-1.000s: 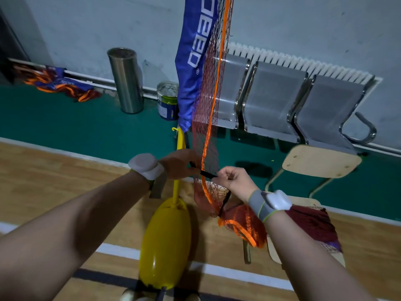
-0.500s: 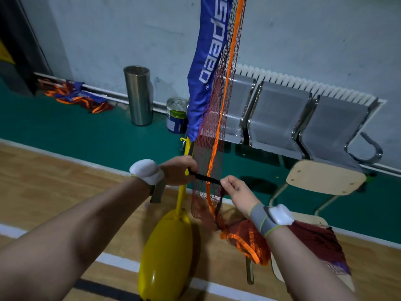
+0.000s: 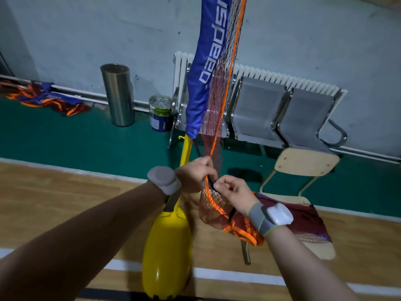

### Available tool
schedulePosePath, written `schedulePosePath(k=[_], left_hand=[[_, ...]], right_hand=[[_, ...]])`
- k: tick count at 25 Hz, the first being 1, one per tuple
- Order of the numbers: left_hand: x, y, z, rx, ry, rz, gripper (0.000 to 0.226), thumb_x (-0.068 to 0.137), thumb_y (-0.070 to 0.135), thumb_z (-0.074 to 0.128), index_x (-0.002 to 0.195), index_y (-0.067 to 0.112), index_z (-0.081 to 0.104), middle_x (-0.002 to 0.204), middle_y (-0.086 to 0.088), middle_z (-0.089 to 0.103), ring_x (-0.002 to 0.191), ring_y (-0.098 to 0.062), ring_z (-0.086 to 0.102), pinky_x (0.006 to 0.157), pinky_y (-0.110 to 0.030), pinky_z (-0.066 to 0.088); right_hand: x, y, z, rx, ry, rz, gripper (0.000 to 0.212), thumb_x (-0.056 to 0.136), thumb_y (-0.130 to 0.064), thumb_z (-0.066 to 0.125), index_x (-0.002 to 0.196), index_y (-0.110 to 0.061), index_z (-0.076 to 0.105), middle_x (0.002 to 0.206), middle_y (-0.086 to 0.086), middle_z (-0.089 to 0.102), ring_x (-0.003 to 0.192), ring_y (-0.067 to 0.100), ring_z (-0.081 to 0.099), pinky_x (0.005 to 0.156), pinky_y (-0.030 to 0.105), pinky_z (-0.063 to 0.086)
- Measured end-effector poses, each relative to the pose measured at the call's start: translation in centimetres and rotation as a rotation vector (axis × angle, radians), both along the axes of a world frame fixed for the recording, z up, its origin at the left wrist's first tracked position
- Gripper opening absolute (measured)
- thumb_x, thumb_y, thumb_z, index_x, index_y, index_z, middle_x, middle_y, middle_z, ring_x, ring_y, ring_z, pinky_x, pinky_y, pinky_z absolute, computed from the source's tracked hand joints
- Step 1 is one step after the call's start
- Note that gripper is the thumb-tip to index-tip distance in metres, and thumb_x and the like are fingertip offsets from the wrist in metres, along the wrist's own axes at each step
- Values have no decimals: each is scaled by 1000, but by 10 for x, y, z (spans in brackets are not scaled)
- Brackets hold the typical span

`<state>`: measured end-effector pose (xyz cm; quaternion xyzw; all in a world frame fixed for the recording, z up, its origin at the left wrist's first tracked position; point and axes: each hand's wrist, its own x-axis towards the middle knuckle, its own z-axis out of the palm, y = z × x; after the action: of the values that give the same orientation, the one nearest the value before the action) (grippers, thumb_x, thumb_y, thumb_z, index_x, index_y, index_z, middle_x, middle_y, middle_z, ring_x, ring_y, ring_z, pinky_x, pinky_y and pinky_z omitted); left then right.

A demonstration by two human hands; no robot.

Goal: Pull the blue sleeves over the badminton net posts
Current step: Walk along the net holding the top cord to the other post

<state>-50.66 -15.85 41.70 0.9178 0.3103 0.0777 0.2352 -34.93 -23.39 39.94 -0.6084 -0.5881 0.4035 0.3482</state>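
Both your hands are closed on the job, just right of the yellow post.

Your left hand has its fingers curled round the orange edge of the net, low on the mesh. Firm wrap, no gap showing.

Your right hand pinches a black strap between thumb and bent fingers, right against the left hand's knuckles. The two hands touch or nearly touch; I can't tell which.

The blue sleeve is on the upper part of the post and runs out of the top of the view. Its hem sits well above your hands. Below the hem the post is bare down to the yellow base on the wood floor.

The net hangs along the right side of the sleeve. Its slack bunches below your right wrist and spills onto a wooden chair.

Behind, along the wall:
- a metal bench in front of a radiator
- a paint can
- a steel bin
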Motion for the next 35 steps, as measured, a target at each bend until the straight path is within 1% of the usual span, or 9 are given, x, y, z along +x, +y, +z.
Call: schedulePosePath(k=[4, 9, 14, 18, 23, 27, 30, 32, 35], left_hand=[[-6, -8, 4, 45, 132, -18, 29, 84, 6, 51, 111, 10, 60, 119, -10, 51, 115, -23, 45, 98, -33, 36], [-23, -13, 5, 38, 89, 29, 21, 83, 13, 54, 102, 5, 60, 110, -10, 55, 107, -24, 47, 90, -28, 34], [-47, -5, 9, 32, 41, 91, 17, 82, 15, 58, 94, 4, 61, 103, -12, 56, 102, -25, 49, 89, -30, 37], [-55, 1, 10, 8, 58, 121, 18, 82, 15, 58, 95, 4, 61, 103, -11, 57, 102, -25, 49, 91, -33, 40], [-44, -4, 12, -25, 81, 142, 20, 82, 17, 57, 99, 8, 60, 106, -7, 53, 104, -23, 49, 93, -35, 41], [-22, -15, 18, -41, 110, 127, 32, 82, 16, 57, 114, 12, 55, 123, -5, 47, 117, -21, 46, 102, -35, 38], [3, -30, 24, -13, 59, 15, 48, 82, 10, 54, 129, 16, 47, 140, -1, 39, 130, -18, 39, 111, -32, 30], [22, -40, 27, -24, 41, -34, 48, 81, 7, 51, 128, 17, 48, 137, -2, 45, 127, -20, 44, 108, -35, 35], [37, -46, 27, -60, 91, -36, 36, 80, 9, 50, 113, 19, 59, 116, -3, 61, 106, -23, 57, 94, -40, 47]], right_hand=[[-5, -14, 1, -46, -16, -60, 17, 85, -8, 63, 74, -16, 54, 60, 1, 44, 54, 7, 44, 59, 21, 37], [-14, -25, -4, -53, -75, -125, 30, 79, -4, 68, 65, -17, 46, 62, -2, 43, 59, 9, 42, 63, 23, 36], [-12, -39, -4, -50, -43, -155, 33, 82, -4, 65, 62, -18, 44, 62, -4, 40, 52, -3, 40, 55, 10, 33], [-4, -46, 9, -33, 32, -173, 17, 85, -7, 62, 69, -12, 59, 62, 0, 48, 51, -4, 42, 54, 9, 35], [3, -38, 23, 20, 41, -160, 12, 85, -5, 61, 76, -12, 66, 40, -14, 43, 40, 0, 31, 45, 13, 24], [14, -41, 32, 19, 67, -121, 16, 82, -8, 66, 73, -20, 70, 58, -4, 54, 56, 12, 41, 57, 21, 32], [19, -47, 36, 21, 83, -91, 7, 82, -4, 65, 82, -8, 71, 55, -13, 61, 53, -4, 50, 58, 8, 40], [27, -51, 36, 25, 98, -109, 10, 83, -2, 63, 90, 3, 69, 46, -16, 58, 45, -6, 48, 51, 5, 37], [43, -58, 32, 26, 77, -142, 13, 82, -1, 64, 92, 5, 69, 46, -15, 55, 45, -6, 45, 51, 6, 35]])
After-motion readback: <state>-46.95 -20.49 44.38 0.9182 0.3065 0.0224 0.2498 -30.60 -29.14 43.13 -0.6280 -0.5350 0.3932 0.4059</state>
